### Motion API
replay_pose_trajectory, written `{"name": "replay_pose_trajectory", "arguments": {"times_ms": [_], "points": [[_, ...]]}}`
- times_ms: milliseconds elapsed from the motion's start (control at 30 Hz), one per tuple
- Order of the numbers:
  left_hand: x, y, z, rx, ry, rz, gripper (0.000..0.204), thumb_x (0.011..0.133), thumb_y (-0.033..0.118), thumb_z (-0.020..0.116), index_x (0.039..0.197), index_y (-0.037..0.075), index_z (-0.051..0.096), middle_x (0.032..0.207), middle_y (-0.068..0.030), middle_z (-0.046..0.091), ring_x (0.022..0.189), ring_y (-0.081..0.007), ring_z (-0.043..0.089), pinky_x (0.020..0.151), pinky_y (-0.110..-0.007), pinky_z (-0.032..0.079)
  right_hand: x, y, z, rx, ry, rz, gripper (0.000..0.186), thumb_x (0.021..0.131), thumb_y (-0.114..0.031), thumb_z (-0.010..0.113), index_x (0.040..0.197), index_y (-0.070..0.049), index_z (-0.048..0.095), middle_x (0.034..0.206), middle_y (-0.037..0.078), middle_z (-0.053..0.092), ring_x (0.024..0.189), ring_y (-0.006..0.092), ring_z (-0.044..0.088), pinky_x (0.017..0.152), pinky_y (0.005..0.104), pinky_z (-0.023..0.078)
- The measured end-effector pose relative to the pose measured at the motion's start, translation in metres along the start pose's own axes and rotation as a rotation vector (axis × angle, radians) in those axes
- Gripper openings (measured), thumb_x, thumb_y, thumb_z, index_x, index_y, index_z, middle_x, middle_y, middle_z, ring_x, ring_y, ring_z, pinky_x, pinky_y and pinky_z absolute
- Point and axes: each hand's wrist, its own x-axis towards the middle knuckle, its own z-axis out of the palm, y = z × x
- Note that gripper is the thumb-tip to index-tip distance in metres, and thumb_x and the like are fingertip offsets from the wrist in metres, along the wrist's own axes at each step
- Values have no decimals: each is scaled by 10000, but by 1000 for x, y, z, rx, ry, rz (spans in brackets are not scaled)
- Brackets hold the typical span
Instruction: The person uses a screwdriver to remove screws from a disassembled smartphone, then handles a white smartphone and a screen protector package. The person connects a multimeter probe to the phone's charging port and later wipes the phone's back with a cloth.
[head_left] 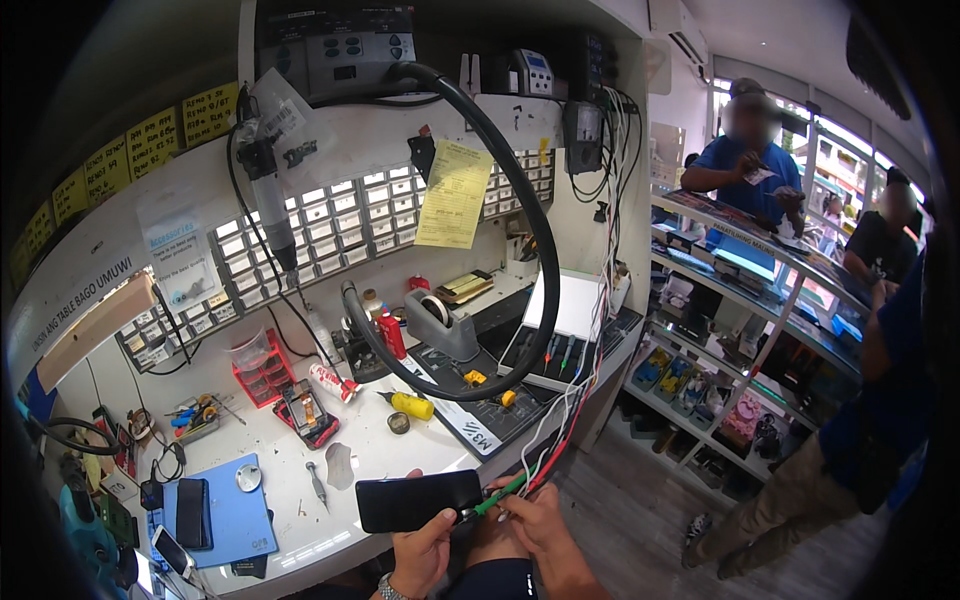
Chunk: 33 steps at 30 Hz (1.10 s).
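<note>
Gripping a black phone [418, 502] at the lower middle of the frame, our left hand [422, 553] has its thumb and fingers closed on the phone's lower right part. The screen is dark and faces up toward us, and a metal-banded watch [392, 588] circles our wrist at the bottom edge. Just to the right, our right hand [540, 522] has its fingers drawn together on a green cable [503, 496], whose end reaches the phone's right side; we cannot tell whether it is plugged in. White cables [545, 445] and a red cable [560, 447] come down from the upper right to that same hand.

Left of the phone, on the white workbench [270, 525], we see a small screwdriver [316, 484]. Toward the lower left lies a blue mat [240, 512] with a dark phone [193, 513] and a round silvery disc [248, 478] on it. Above our phone, near the frame's centre, lie a yellow bottle [410, 405] and, farther up, a grey tape dispenser [443, 330]. A thick black hose [548, 230] loops down from the top centre, in front of small-parts drawers [390, 205]. At the upper right, a person in a blue shirt [740, 170] stands behind a counter [735, 232].
</note>
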Motion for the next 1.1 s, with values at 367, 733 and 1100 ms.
{"name": "replay_pose_trajectory", "arguments": {"times_ms": [367, 733, 1100], "points": [[0, 0, 0, 14, 12, -8, 836, 929, -175, 714, 1656, 59, 374, 1374, -124, 638, 1281, -258, 685, 1088, -419, 592, 0, 1, 0, 42, -15, -21, 248, 924, 161, 659, 1159, 102, 712, 1108, 246, 769, 935, 302, 792, 822, 383, 658], [0, 0, 3, 47, 32, -7, 849, 901, -131, 718, 1649, 68, 368, 1389, -141, 621, 1301, -299, 678, 1084, -444, 593, 1, 4, -2, 47, -18, -40, 249, 928, 160, 663, 1163, 101, 718, 1100, 236, 774, 923, 299, 792, 804, 382, 659], [-1, 0, 1, 58, 24, -9, 852, 918, -122, 716, 1665, 75, 356, 1376, -135, 638, 1264, -274, 697, 1010, -397, 611, 1, 4, -2, 65, -27, -22, 250, 937, 152, 663, 1180, 114, 707, 1073, 227, 776, 879, 301, 792, 778, 407, 666]]}}
